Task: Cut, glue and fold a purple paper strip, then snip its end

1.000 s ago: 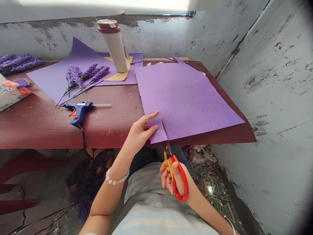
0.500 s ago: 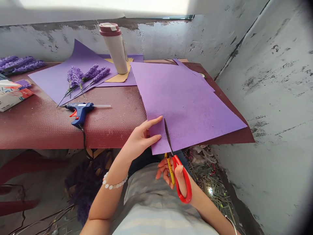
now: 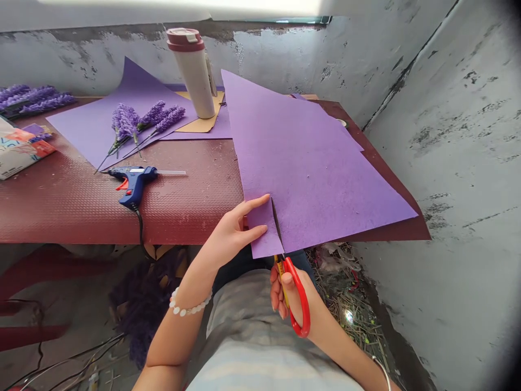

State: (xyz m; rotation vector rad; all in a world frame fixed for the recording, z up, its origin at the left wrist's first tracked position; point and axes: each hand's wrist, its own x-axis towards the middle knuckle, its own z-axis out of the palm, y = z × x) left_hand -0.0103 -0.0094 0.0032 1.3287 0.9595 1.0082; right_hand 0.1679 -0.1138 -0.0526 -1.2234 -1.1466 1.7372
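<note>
A large sheet of purple paper (image 3: 309,163) overhangs the front of the table, its far left corner raised. My left hand (image 3: 238,228) grips the sheet's near left edge, thumb and forefinger on top and the other fingers hidden below. My right hand (image 3: 303,296) is wrapped around a pair of scissors (image 3: 300,304) with one red and one yellow handle. One dark blade lies over the paper just right of my left fingertips, pointing away from me; the other blade is hidden beneath. A cut slit cannot be made out clearly along the blade.
On the dark red table (image 3: 195,217) lie a blue glue gun (image 3: 136,182) with a cord, purple flower sprigs (image 3: 142,122) on another purple sheet (image 3: 85,122), and a box (image 3: 22,149). A lidded cup (image 3: 195,76) stands behind. A wall (image 3: 448,152) bounds the right side.
The scissors' handles have come closer together as my right hand closed. The sheet's far left corner has risen. My left hand keeps its hold, and the view has shifted slightly.
</note>
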